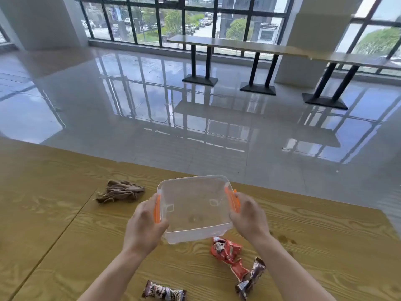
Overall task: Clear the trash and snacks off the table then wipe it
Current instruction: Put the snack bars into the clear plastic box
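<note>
Packets (226, 250) (251, 279) (163, 293) number three, cloth (120, 191) one, container (191, 178) one.

clear box (195, 205), orange clips | brown cloth (120, 191) | orange wrapper (227, 252)

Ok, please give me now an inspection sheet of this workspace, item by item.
Surface: wooden table, a few dark spots on the right.
Job's things: empty clear container; crumpled brown cloth; orange wrapper; brown wrapper; wrapped snack bar.
Clutter: nothing seen.
Hands: left hand and right hand grip the container by its orange latches.
Cables: nothing seen.
Surroundings: glossy floor, long table by windows.
</note>
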